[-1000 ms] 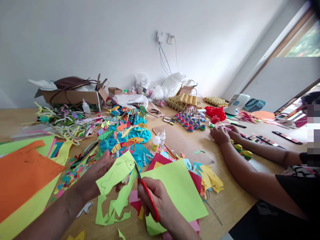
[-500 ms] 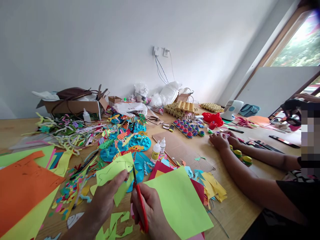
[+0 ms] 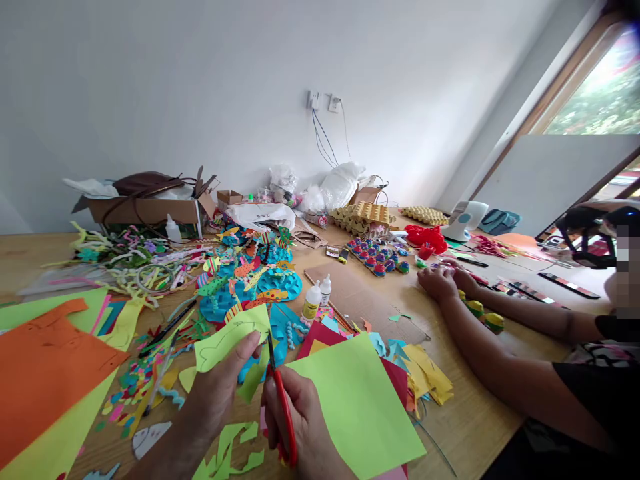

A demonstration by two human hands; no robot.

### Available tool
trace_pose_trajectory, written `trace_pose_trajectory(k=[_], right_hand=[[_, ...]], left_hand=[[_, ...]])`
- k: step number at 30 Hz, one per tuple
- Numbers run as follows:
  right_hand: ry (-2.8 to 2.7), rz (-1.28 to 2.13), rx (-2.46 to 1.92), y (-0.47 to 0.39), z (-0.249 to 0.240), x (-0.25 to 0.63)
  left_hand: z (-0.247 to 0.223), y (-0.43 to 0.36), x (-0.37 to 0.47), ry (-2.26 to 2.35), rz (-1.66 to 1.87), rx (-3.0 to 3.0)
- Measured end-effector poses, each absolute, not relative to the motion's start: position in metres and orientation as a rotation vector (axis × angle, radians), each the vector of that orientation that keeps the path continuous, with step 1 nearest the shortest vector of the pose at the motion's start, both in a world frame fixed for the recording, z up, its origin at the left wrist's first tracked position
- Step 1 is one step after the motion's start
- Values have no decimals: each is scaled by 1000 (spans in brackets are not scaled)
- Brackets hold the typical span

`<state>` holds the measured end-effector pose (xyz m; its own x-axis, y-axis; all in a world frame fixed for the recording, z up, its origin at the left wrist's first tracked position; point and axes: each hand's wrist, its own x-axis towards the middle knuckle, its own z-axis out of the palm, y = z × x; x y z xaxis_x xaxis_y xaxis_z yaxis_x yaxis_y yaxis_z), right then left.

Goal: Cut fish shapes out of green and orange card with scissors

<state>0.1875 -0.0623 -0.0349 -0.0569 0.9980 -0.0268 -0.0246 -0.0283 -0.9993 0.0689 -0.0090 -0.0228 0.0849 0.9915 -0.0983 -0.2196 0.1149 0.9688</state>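
Between the thumb and fingers of my left hand (image 3: pixel 227 373) is a piece of light green paper (image 3: pixel 220 343) with a curved outline drawn on it. My right hand (image 3: pixel 295 407) grips red-handled scissors (image 3: pixel 283 407), their dark blades pointing up at the paper's right edge. A strip of the green paper hangs below my left fingers. Green paper scraps (image 3: pixel 233 450) lie on the table under my hands. Just right of the scissors a whole light green sheet (image 3: pixel 365 400) rests on red and yellow sheets.
Two white glue bottles (image 3: pixel 312 302) stand ahead, beside blue bases with paper fish (image 3: pixel 247 270). An orange sheet (image 3: pixel 50 373) lies at left, near pens and confetti. At right, a co-worker's forearms (image 3: pixel 480 347) rest on the table by painted egg-carton pieces (image 3: pixel 493 323).
The green paper has turned slightly in my left hand, and its hanging strip has swung. My right hand with the scissors stays nearly in place. The co-worker's head has leaned into view.
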Motion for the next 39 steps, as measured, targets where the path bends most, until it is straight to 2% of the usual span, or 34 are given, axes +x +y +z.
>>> trace_pose_trajectory(k=[10,25,39], right_hand=[[-1220,1289,-1156,-61,-34,186],[-1305,1146,-1139,-59,-51,191],[-1341,1093,-1083,-59,-46,194]], left_hand=[[-7,-15,83,1155,1297,910],[-33,-18,90,1126,1380,821],[-28,-21,97,1117,1389,803]])
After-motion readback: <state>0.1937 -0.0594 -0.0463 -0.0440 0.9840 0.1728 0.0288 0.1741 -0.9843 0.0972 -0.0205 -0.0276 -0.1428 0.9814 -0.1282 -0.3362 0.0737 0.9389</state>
